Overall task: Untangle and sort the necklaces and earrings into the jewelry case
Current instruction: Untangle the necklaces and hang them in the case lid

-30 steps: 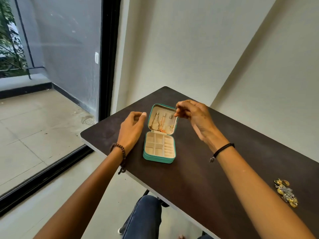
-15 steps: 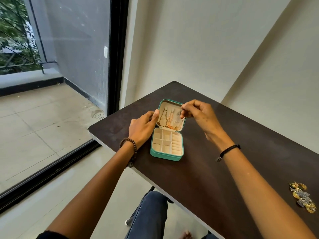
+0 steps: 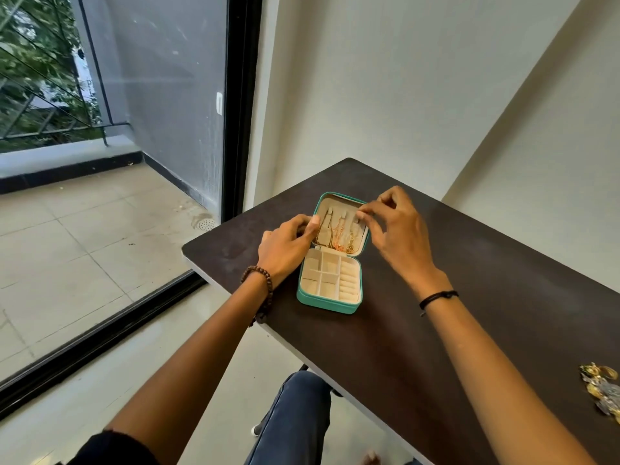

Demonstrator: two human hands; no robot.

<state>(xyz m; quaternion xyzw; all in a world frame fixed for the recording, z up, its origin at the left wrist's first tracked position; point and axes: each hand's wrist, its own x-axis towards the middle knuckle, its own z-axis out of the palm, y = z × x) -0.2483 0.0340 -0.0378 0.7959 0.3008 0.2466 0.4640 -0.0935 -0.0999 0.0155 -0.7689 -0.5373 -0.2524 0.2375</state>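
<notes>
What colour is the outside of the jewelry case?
Teal green jewelry case, cream-lined inside; clearest in the head view.

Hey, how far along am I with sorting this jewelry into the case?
Partly done: gold chains hang in the jewelry case lid. In hand: right hand pinches a chain at the lid's top; left hand holds its edge. Left: base compartments look empty; a jewelry pile sits on the table.

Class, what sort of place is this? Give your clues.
Probably a room in a flat or home: a dark table beside plain walls, a glass sliding door and a tiled balcony with a railing outside.
</notes>
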